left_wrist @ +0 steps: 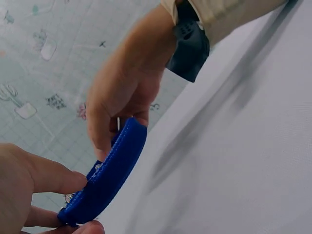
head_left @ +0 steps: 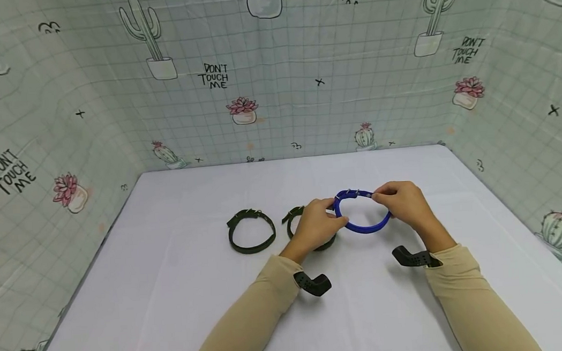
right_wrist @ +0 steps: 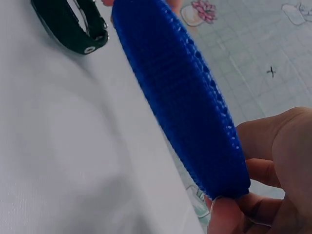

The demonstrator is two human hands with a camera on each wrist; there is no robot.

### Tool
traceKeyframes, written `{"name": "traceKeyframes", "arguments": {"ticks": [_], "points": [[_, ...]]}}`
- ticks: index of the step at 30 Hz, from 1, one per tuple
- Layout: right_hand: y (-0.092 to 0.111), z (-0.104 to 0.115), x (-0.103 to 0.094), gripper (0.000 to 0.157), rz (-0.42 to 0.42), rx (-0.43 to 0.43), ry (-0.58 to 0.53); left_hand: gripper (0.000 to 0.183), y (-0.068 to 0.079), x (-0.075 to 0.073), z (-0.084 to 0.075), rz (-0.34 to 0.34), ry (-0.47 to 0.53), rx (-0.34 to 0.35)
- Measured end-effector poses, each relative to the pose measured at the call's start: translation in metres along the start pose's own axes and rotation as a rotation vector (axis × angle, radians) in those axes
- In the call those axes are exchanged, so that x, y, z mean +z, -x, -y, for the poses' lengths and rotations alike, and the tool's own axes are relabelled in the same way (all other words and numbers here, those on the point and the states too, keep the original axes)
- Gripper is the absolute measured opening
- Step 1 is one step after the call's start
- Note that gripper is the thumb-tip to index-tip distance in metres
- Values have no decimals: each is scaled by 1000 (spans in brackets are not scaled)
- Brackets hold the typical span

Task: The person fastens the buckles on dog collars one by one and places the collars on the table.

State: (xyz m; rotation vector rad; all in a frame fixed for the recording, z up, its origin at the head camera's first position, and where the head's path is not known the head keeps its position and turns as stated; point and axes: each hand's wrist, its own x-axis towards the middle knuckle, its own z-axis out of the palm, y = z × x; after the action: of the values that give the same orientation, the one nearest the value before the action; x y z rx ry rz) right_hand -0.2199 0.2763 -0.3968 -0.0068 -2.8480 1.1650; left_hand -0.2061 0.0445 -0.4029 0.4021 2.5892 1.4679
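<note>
A blue buckled collar (head_left: pixel 367 228) is held up as a ring between both hands. My left hand (head_left: pixel 316 222) pinches its left side, near the metal buckle fittings. On the opposite side, the thumb and fingers of my right hand (head_left: pixel 405 204) grip the band. In the left wrist view the blue collar (left_wrist: pixel 114 173) appears edge-on, with the right hand (left_wrist: pixel 124 87) beyond it. Its wide woven band fills the middle of the right wrist view. A dark green collar (head_left: pixel 291 214) lies behind my left hand, partly hidden by it.
Another dark green collar (head_left: pixel 251 249), buckled into a ring, lies farther left on the white-covered table (head_left: pixel 182 299). A patterned cloth (head_left: pixel 292 46) with cactus drawings rises behind the table and along both sides. Each wrist wears a black camera mount (head_left: pixel 313 284).
</note>
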Motion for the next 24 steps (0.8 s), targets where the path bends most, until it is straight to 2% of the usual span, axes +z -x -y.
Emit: {"name": "traceKeyframes", "arguments": {"ticks": [6,11,24], "points": [[-3,-13,0,22,25,13,-14,61,-1,7,-3,54,-12,-78],[-5,-19,0,23,33,10,14,63,-1,13,-3,109,-64,-120],[-7,-32,4,23,-14,15,91,58,-4,27,-5,183,-131,-87]]}}
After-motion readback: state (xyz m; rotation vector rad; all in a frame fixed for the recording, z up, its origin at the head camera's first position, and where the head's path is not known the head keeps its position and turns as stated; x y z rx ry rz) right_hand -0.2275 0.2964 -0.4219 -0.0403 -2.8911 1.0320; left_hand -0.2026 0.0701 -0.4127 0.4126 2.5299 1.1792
